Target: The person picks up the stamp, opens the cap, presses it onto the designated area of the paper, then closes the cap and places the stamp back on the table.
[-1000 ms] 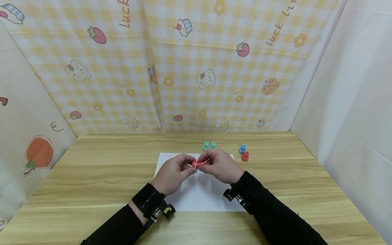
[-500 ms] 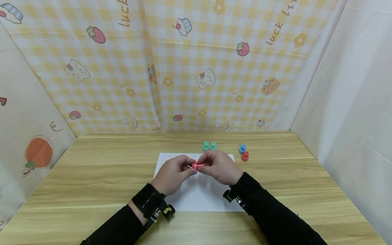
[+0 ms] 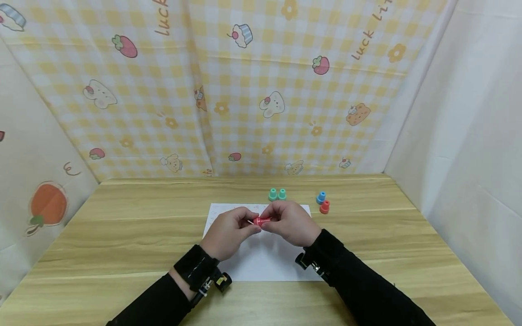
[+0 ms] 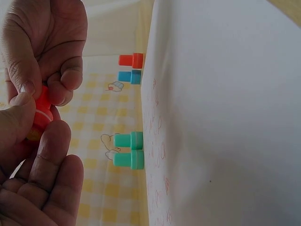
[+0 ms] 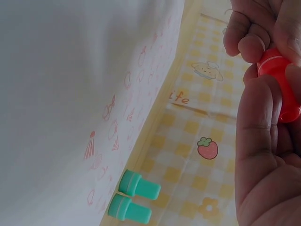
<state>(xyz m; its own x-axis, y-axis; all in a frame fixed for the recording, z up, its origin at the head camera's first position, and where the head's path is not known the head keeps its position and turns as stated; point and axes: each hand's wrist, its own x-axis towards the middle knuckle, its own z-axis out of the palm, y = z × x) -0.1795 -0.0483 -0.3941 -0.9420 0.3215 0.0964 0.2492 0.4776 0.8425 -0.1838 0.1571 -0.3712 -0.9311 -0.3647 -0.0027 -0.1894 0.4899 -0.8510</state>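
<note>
Over the white paper (image 3: pixel 269 258), both hands meet at a small red stamp (image 3: pixel 261 221), which lies sideways between them. My left hand (image 3: pixel 230 233) pinches it at its wide end. The narrower handle end is between the thumb and fingers of my right hand (image 3: pixel 291 224). In the right wrist view the red stamp (image 5: pixel 282 87) shows a pale line round its wide part. From the left wrist, much of the stamp (image 4: pixel 43 113) is hidden behind fingers. Small red printed marks run along the paper's far part.
Two green stamps (image 3: pixel 277 195) stand side by side just beyond the paper's far edge. Farther right on the wooden table (image 3: pixel 134 231) stand a blue stamp (image 3: pixel 321 198) and another red stamp (image 3: pixel 324 207). A yellow checked cloth (image 3: pixel 228 113) hangs behind the table.
The head view has shifted slightly, so the scene sits a little farther left. Both hands keep their pinch on the red stamp, which has turned a little between the fingers.
</note>
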